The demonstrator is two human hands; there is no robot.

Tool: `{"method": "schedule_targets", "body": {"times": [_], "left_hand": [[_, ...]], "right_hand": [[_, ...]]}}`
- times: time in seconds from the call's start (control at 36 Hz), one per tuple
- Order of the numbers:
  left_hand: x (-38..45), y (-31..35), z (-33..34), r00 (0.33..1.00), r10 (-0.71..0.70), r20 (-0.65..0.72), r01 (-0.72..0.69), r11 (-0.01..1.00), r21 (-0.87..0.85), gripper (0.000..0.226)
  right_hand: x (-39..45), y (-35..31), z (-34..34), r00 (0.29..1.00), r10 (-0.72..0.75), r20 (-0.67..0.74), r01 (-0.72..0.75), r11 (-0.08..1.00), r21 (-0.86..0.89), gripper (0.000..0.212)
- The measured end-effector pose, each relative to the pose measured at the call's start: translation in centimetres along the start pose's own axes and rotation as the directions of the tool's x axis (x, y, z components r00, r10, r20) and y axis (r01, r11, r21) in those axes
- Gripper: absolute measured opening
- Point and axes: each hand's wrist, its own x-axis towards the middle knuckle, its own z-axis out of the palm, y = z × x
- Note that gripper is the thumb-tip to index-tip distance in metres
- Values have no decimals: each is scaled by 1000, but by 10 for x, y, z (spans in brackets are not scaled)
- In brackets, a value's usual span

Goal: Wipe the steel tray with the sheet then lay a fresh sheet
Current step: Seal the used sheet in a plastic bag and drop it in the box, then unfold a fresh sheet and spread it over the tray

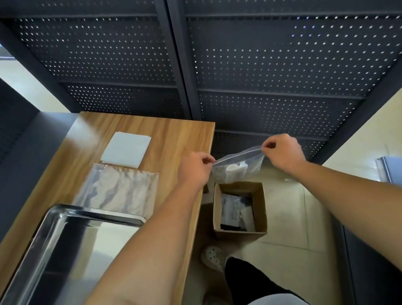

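Observation:
The steel tray [53, 252] lies bare on the wooden table [172, 143] at the lower left, partly under my left forearm. A folded white sheet [126, 149] rests flat farther back on the table. My left hand [196, 170] and my right hand [284, 151] each pinch a top corner of a clear zip bag [238, 166] that has crumpled white material inside. The bag hangs beyond the table's right edge, above an open cardboard box [239, 209] on the floor.
An empty clear plastic bag [121, 187] lies flat on the table between the tray and the white sheet. Dark perforated panels [285, 61] stand behind the table. The box holds several packets. My feet in white shoes [213, 257] stand on the tiled floor.

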Motion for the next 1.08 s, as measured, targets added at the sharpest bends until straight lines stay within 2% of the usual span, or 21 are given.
{"method": "schedule_targets", "body": {"times": [0.31, 0.61, 0.92, 1.08], "left_hand": [[8, -35, 51, 991, -124, 56, 123, 992, 28, 14], [0, -59, 51, 978, -191, 83, 200, 973, -115, 19], [26, -96, -31, 941, -332, -63, 315, 929, -195, 20], [39, -145, -75, 867, -469, -167, 425, 872, -241, 35]], "right_hand": [[-3, 38, 45, 990, 127, 67, -121, 988, -92, 14], [2, 50, 58, 974, 201, 106, -181, 968, -176, 12], [39, -37, 98, 961, 48, 272, -24, 996, -88, 12], [69, -103, 153, 918, -58, 393, 101, 991, -89, 13]]}}
